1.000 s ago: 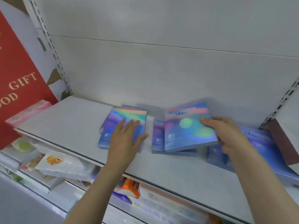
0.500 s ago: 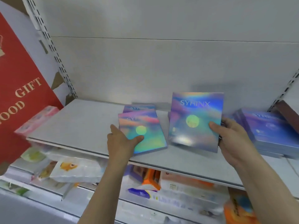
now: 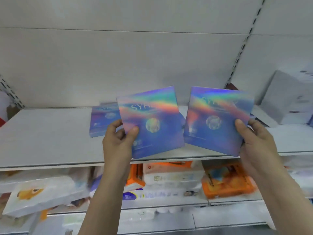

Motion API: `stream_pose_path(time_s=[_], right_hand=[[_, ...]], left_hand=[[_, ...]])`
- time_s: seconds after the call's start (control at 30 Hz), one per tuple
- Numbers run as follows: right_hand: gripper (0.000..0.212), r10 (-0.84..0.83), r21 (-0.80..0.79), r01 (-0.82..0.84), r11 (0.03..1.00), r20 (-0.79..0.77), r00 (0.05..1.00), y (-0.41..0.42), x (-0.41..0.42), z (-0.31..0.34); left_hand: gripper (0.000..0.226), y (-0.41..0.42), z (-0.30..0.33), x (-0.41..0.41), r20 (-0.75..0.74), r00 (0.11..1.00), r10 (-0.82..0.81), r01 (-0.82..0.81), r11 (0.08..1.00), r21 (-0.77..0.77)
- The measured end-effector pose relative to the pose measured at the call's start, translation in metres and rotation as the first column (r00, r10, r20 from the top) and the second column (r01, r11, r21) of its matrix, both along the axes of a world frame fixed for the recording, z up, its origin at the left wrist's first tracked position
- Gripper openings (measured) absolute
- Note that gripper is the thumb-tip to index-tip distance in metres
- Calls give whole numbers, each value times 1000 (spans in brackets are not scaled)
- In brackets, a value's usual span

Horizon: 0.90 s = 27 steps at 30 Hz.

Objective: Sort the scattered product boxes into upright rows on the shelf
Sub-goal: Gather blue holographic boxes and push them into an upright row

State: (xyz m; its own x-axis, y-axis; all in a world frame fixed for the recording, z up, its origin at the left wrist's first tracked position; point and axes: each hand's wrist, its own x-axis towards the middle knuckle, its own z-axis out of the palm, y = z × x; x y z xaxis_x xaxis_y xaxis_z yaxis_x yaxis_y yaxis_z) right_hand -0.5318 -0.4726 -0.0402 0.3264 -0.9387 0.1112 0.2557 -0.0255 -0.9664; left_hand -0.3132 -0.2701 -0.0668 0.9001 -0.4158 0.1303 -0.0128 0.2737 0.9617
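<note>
1. The left hand is clamped on the lower left corner of the left box, with the thumb pressed on the front face and the fingers curled behind the edge.
2. The left box is held clear of the shelf, its printed face turned toward the camera and its top tilted to the left.
3. The right hand is clamped on the right edge of the right box, with the thumb laid on the front face and the fingers wrapped behind.
4. The right box is likewise held above the shelf, face forward, with its top tilted to the right.
5. The two held boxes are set side by side; their lower inner corners are close together, and whether they touch cannot be told.
6. Both faces are holographic blue and purple, with a rainbow band across the top and a round emblem at the middle.
7. A flat box is seen lying on the shelf behind the left hand, partly hidden by the left box.
8. A pale carton is seen at the right end of the shelf, blurred.
9. On the lower shelf, orange packs and a white pack with an orange print are seen below the shelf edge.
</note>
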Motion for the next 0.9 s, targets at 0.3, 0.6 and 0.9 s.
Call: stream_pose_path(time_s=[0.3, 0.6, 0.9], right_hand=[[27, -108, 13, 108, 994, 33, 994, -72, -129, 7], [10, -138, 0, 138, 990, -19, 990, -183, -277, -6], [27, -141, 1, 141, 990, -74, 987, -299, -347, -21]], left_hand=[[36, -115, 17, -119, 61, 984, -168, 172, 983, -70], [33, -247, 9, -274, 151, 960, -237, 249, 967, -60], [32, -320, 20, -331, 182, 958, -224, 236, 970, -51]])
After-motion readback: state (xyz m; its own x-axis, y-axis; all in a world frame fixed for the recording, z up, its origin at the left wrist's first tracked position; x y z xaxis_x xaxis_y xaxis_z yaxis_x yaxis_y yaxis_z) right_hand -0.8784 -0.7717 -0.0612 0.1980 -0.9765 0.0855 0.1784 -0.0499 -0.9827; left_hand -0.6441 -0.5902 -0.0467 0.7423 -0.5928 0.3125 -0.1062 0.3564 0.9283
